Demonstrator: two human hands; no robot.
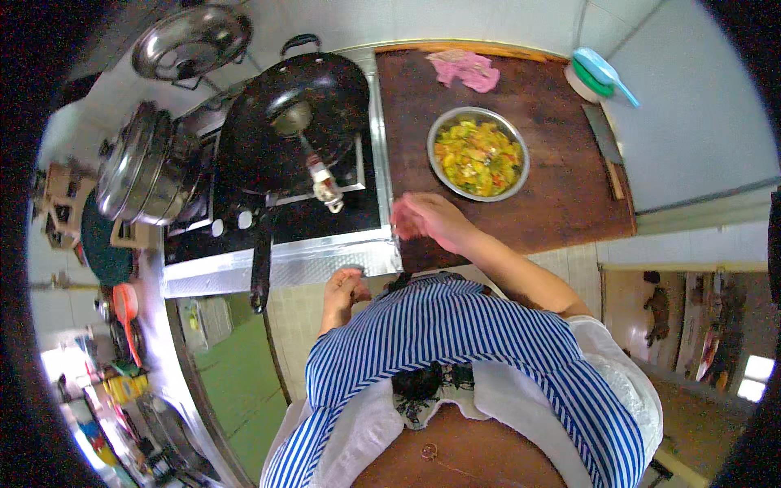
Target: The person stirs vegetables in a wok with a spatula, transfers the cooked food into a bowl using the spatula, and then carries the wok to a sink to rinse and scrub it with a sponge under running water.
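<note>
My right hand is in the air over the front left corner of the brown wooden board, its fingers slightly blurred and holding nothing I can see. Close to the metal-edged front of the stove is my left hand, its fingers bent; whether they hold anything is unclear. A steel bowl on the board contains yellow-green cooked food with reddish bits. To the left, a large black wok sits on the hob, its long handle toward me. A ladle leans in the wok, its light-tipped handle pointing to the front.
A cleaver lies along the board's right edge, near a white-and-green container with a blue brush-like tool. A pink cloth is at the back. Left of the wok stand a steel steamer pot and a propped lid.
</note>
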